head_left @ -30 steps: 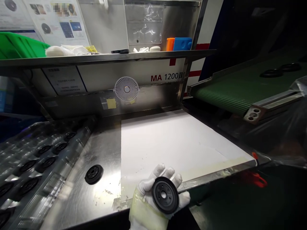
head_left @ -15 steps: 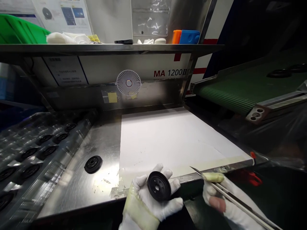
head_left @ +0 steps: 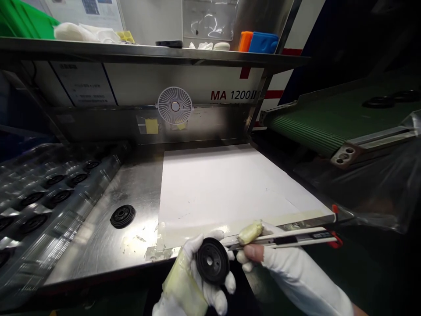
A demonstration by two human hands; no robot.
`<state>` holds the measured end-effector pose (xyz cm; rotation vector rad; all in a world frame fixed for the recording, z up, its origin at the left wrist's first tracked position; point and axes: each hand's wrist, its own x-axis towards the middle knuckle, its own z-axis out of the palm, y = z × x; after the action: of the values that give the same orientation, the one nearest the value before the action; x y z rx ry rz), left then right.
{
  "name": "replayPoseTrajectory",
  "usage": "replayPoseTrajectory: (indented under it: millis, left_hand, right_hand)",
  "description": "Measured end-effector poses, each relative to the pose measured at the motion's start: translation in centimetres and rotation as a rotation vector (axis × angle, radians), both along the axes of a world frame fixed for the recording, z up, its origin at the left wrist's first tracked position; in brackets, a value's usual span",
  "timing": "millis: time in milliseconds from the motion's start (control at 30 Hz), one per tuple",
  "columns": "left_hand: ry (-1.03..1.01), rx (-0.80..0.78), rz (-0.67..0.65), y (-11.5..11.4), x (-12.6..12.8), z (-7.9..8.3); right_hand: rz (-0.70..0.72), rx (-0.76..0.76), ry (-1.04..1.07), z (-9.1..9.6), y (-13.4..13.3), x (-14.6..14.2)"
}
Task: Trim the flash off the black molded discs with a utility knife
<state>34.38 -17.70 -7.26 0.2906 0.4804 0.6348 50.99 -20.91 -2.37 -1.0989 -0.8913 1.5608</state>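
The person's gloved left hand holds a black rubber disc up just above the front edge of the work surface. Its fingers are closed around the disc's rim from below, and a band of yellowed tape wraps the glove over the palm side. The disc faces the camera and looks like a molded, pulley-like part: matte black, with a raised outer rim, a recessed face, a central hole and smaller holes around it.

The gloved right hand comes in from the lower right, its fingers clenched around a slim snap-off utility knife. A wad of pale tape is wrapped on the knife near the thumb. The knife lies nearly level, and its front end reaches the disc's edge; whether the blade touches the disc is hidden.

Behind the hands, a white sheet lies on the stainless steel surface, and a second black disc lies flat on the bare steel to its left. More black discs sit in the pockets of a clear plastic tray at the far left. Two others lie on a green conveyor belt at upper right. A small white fan is mounted on the back panel beneath a steel shelf.
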Motion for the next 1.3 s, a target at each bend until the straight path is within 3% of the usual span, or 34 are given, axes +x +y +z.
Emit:
replayPoseTrajectory:
  millis: [167, 500, 867, 967, 1167, 1300]
  left_hand:
    - [0.219, -0.014, -0.097, -0.3, 0.2, 0.7]
    - [0.202, 0.098, -0.189, -0.4, -0.4, 1.1]
    - [0.273, -0.033, -0.232, -0.2, 0.5, 1.6]
    - [0.249, -0.060, -0.262, 0.0, 0.4, 1.0]
    - [0.167, 0.078, -0.319, 0.0, -0.4, -1.2]
    - [0.161, 0.069, -0.313, 0.0, -0.4, -1.0]
  right_hand:
    - [0.053, 0.010, -0.168, -0.7, 0.3, -1.0]
    - [0.051, -0.018, -0.317, -1.7, 0.1, -1.2]
    - [0.116, -0.047, -0.337, -1.9, 0.0, -1.2]
    - [0.144, -0.073, -0.297, -1.7, -0.1, -1.2]
    - [0.138, -0.111, -0.304, -1.7, -0.1, -1.2]
    - [0.116, -0.131, -0.308, -1.8, -0.1, -1.0]
